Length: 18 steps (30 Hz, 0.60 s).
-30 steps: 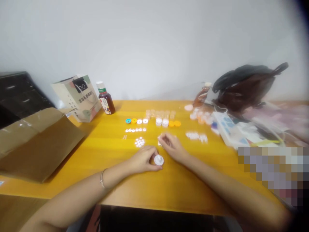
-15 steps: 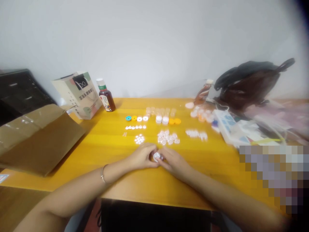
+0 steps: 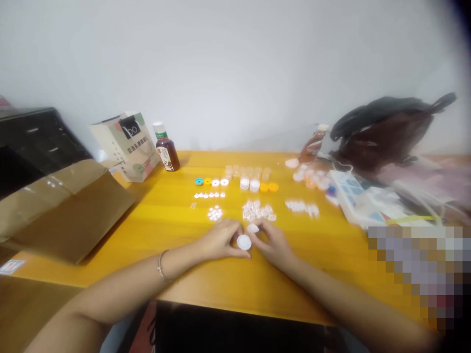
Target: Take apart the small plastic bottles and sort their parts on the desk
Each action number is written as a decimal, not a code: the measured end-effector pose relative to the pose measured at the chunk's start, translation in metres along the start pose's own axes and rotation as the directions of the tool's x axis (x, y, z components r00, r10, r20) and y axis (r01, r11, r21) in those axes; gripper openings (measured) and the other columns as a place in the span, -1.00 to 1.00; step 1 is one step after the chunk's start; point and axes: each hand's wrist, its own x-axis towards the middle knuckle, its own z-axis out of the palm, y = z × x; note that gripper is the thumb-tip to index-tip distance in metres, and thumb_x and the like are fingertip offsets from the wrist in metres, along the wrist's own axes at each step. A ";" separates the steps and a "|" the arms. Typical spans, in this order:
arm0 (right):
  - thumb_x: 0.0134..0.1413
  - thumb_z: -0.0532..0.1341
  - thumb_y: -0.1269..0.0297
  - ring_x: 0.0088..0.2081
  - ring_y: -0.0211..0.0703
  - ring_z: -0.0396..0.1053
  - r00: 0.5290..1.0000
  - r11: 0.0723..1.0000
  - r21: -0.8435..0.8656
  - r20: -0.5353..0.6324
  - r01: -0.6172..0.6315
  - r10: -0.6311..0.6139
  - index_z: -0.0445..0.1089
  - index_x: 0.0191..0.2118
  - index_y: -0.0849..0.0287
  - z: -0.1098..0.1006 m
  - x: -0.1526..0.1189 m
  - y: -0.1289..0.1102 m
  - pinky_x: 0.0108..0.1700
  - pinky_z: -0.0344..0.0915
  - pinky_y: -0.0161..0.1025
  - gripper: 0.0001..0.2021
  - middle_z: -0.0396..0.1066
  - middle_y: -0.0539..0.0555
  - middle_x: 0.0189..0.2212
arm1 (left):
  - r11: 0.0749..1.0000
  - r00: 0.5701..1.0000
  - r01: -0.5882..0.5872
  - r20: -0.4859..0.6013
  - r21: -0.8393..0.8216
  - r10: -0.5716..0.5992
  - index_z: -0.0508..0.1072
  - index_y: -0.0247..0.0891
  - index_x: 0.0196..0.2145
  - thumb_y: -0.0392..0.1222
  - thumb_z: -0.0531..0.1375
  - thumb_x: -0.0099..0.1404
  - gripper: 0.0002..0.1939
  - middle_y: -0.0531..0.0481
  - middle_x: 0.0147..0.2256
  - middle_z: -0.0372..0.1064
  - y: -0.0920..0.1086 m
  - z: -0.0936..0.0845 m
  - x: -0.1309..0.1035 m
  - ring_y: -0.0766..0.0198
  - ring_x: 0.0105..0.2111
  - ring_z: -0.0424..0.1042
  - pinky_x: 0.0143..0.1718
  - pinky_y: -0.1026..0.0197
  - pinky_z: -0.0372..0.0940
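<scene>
My left hand [image 3: 225, 239] is closed on a round white piece [image 3: 244, 242] over the table's near middle. Beside it, my right hand [image 3: 270, 241] pinches a smaller white disc [image 3: 252, 228]. Just beyond my hands lie a cluster of small white pieces [image 3: 215, 213] and a pile of clear ones [image 3: 257, 211]. Farther back are a row of small white parts [image 3: 209, 195], a teal cap [image 3: 199, 181], white caps [image 3: 249, 184] and orange caps [image 3: 269, 187]. Clear cups [image 3: 248, 172] stand behind these.
At left are an open cardboard box [image 3: 69, 211], a paper bag [image 3: 128, 147] and a dark bottle [image 3: 168, 152]. On the right are another bottle [image 3: 312, 142], a black bag [image 3: 382, 127], a white tray [image 3: 349, 196] and more small white pieces [image 3: 302, 208].
My hands have moved apart slightly. The small white disc is now apart from the round white piece, in my right fingers. The whole view has shifted a little.
</scene>
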 end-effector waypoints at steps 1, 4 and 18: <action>0.04 0.10 0.25 -0.44 -0.25 0.29 0.998 0.997 0.061 -0.032 -0.057 0.059 0.21 -0.39 0.13 0.000 0.002 0.002 -0.35 0.27 -0.28 -0.92 0.30 -0.01 -0.50 | 1.000 1.000 0.005 0.006 -0.016 -0.004 0.23 -0.27 -0.44 0.15 0.28 -0.09 -0.53 0.05 -0.44 0.27 -0.001 0.000 0.000 0.29 -0.40 0.22 -0.37 0.28 0.07; -0.02 0.15 0.20 -0.42 -0.24 0.32 0.979 0.955 0.247 -0.076 -0.166 0.190 0.20 -0.41 0.13 0.001 0.010 0.009 -0.34 0.29 -0.27 -0.86 0.31 -0.01 -0.50 | 0.999 1.000 0.003 0.008 -0.053 -0.003 0.23 -0.27 -0.44 0.20 0.29 -0.17 -0.47 0.05 -0.43 0.27 -0.001 0.000 -0.001 0.30 -0.41 0.21 -0.38 0.28 0.07; -0.03 0.15 0.12 -0.48 -0.26 0.32 0.946 0.856 0.416 0.230 -0.306 0.226 0.37 -0.51 0.16 -0.007 0.020 0.001 -0.30 0.31 -0.24 -0.77 0.38 -0.03 -0.57 | 0.941 0.950 -0.144 -0.309 -0.306 0.045 0.37 -0.22 -0.09 -0.18 0.08 0.25 -0.73 -0.06 -0.27 0.30 -0.002 -0.002 0.009 0.26 -0.24 0.30 -0.16 0.17 0.22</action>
